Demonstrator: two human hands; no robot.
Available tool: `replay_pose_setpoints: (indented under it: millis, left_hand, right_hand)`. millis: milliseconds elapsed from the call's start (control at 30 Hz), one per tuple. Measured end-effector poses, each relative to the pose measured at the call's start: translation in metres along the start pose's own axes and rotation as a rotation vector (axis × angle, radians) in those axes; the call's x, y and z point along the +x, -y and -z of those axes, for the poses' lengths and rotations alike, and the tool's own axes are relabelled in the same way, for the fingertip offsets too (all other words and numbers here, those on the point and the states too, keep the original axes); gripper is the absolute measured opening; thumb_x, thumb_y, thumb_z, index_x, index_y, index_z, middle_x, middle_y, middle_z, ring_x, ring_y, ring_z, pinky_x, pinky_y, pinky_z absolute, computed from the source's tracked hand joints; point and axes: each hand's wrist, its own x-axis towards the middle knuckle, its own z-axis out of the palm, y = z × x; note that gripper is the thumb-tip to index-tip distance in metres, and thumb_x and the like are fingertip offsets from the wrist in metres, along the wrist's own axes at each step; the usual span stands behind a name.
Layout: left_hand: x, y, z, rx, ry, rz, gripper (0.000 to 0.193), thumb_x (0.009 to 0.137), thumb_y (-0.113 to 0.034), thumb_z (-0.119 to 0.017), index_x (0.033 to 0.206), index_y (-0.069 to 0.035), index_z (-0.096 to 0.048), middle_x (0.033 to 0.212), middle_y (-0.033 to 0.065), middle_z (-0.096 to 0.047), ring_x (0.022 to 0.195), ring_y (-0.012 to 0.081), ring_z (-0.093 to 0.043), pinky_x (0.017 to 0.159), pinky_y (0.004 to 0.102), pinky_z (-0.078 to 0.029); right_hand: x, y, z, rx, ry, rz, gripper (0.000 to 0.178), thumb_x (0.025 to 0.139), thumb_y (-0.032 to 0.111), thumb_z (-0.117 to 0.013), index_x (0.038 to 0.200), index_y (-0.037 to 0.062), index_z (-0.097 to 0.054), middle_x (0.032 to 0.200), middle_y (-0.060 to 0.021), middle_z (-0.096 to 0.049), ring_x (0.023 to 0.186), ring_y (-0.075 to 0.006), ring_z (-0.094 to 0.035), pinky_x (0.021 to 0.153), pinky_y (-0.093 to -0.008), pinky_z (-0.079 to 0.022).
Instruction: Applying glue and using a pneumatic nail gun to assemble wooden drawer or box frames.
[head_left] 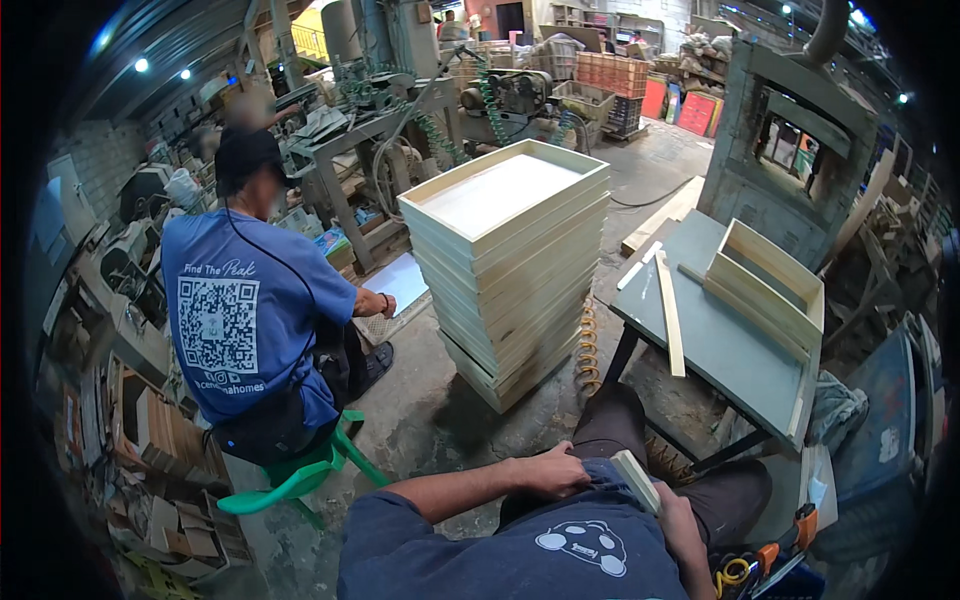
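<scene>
At my lap, my left hand [562,471] is closed against the dark shirt, its fingers curled; what is in them, if anything, is hidden. A short pale wooden block [635,480] slants up beside it. My right hand [677,512] grips the lower end of that block, with the fingers mostly out of sight. Ahead of my knees rises a tall stack of shallow wooden trays [520,290], the top one with a white bottom. On the grey-topped table [660,285] to the right lie an open wooden frame [770,285] and a loose wooden strip [670,315].
A person [240,290] in a blue shirt sits on a green plastic chair [275,495] at the left, one hand near a white sheet [400,280]. A coiled orange hose [588,345] hangs between stack and table. Machinery [360,160] and crates [610,75] stand behind.
</scene>
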Motion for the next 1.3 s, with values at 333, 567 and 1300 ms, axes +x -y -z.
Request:
replay_pose_setpoints:
  millis: [333,567,1300]
  left_hand:
    - [-0.030,-0.002,-0.009,-0.158,-0.014,0.087,0.013,0.084,-0.016,-0.059,0.095,-0.010,-0.059,0.087,0.0092,-0.061,0.097,0.0246,-0.059,0.100,0.0558,-0.027]
    - [-0.020,0.000,-0.005,-0.068,-0.087,0.151,0.017,0.087,-0.027,-0.062,0.098,-0.015,-0.066,0.098,0.0044,-0.064,0.104,0.0212,-0.058,0.105,0.0610,-0.023]
    - [-0.028,0.006,0.007,-0.033,-0.072,0.042,0.031,0.085,-0.008,-0.060,0.115,-0.016,-0.062,0.121,0.0034,-0.055,0.121,0.0237,-0.049,0.110,0.0611,-0.022]
  right_hand:
    - [0.037,0.033,-0.012,-0.038,0.126,0.262,0.030,0.081,0.010,-0.066,0.109,0.0068,-0.054,0.086,-0.0228,-0.064,0.085,-0.0401,-0.063,0.071,-0.0443,-0.049]
    - [0.040,0.032,0.000,0.026,0.129,0.230,0.036,0.082,0.014,-0.069,0.113,0.0036,-0.053,0.090,-0.0239,-0.065,0.086,-0.0392,-0.064,0.072,-0.0410,-0.051]
    - [0.035,-0.013,0.012,0.339,-0.033,0.013,0.039,0.084,0.013,-0.067,0.117,-0.0004,-0.052,0.095,-0.0180,-0.065,0.087,-0.0248,-0.066,0.078,-0.0342,-0.050]
